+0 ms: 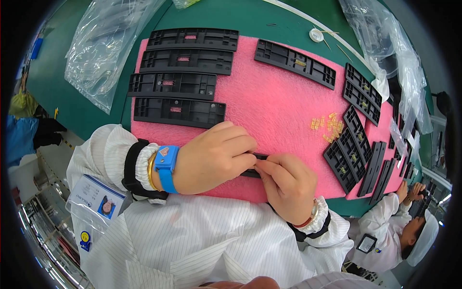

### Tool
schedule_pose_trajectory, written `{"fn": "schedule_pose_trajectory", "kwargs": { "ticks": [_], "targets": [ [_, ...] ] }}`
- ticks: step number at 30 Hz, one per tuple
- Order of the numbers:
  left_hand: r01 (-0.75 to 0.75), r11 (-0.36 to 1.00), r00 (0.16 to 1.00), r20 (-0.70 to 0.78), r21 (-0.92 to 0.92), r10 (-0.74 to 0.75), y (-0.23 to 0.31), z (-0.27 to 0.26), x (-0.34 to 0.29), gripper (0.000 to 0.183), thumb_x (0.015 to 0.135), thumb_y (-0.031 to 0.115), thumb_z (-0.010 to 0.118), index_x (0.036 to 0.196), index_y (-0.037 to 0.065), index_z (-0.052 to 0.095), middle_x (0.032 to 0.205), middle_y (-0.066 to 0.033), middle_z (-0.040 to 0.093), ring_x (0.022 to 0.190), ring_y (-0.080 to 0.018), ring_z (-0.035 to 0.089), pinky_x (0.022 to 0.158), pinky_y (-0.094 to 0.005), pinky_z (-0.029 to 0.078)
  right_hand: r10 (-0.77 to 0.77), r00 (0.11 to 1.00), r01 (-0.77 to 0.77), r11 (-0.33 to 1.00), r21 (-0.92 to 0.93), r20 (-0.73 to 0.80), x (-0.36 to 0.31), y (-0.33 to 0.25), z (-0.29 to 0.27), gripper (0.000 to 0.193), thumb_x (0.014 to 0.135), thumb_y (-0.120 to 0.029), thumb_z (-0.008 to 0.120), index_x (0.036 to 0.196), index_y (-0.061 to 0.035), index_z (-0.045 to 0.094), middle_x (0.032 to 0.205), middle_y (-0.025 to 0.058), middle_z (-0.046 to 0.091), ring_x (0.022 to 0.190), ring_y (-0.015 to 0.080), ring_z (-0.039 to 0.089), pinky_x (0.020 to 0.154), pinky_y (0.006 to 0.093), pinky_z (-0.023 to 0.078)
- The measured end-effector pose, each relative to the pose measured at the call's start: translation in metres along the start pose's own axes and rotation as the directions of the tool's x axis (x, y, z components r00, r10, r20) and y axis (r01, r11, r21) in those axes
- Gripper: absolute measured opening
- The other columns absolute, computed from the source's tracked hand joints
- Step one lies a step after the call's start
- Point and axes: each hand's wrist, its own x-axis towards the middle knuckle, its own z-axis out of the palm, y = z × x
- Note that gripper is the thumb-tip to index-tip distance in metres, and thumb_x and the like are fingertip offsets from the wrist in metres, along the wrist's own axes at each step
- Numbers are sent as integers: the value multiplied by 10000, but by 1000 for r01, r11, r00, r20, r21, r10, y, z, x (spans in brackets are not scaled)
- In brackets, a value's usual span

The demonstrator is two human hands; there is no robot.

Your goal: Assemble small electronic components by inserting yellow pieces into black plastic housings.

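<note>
My left hand (214, 156) and my right hand (288, 183) meet near the front edge of a pink fibrous mat (269, 113). Between their closed fingertips is a black plastic panel (250, 173), mostly hidden under the hands. Up and left of my left hand lie several long black ribbed panels (185, 61) in a stack of rows, each with a small slot showing pink. Another black panel (294, 63), with a brass-coloured piece at its middle, lies farther off. Right of my right hand is a loose cluster of small brass-coloured pieces (332, 126).
More black panels (346, 159) with brass-coloured pieces lie along the mat's right side. Clear plastic bags (103, 53) rest on the green table (62, 96). A small white round container (316, 35) stands at the back. A co-worker (392, 236) in white works at the right.
</note>
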Motion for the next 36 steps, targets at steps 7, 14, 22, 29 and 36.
{"fn": "schedule_pose_trajectory", "kwargs": {
  "ticks": [7,14,22,29,36],
  "targets": [
    [21,1000,1000,-7,-19,-22,2,-1,2,194,781,95,735,956,18,706,1046,-115,661,974,-287,649,831,-390,500,28,999,-29,998,53,16,-4,2,-9,239,781,17,776,1016,-18,755,936,97,681,778,279,695,663,381,563],
    [19,999,1000,10,-40,-19,1,-2,2,211,779,97,745,963,3,709,1046,-134,661,961,-305,651,813,-401,537,116,992,-119,991,54,54,-3,1,-14,188,805,-10,782,988,-23,743,917,95,677,774,278,702,663,376,569],
    [40,996,999,-5,-78,-40,0,0,2,224,779,89,747,987,6,725,1043,-132,667,945,-308,655,799,-392,549,140,987,-144,988,53,75,0,4,-11,164,786,-43,803,938,-39,741,902,84,684,752,272,706,634,374,566],
    [50,987,999,-5,-155,-52,-4,4,5,231,760,81,780,975,7,739,1019,-122,668,915,-303,653,780,-387,546,151,985,-157,985,69,80,3,4,-8,137,787,-67,803,915,-72,755,876,52,687,726,252,706,607,364,559],
    [48,988,998,-40,-147,-55,-1,6,5,253,733,64,812,960,-11,729,1037,-124,672,936,-309,658,798,-398,556,223,962,-240,966,99,158,9,1,-14,117,807,-67,794,919,-71,765,869,64,690,696,274,699,597,375,558]
  ]
}}
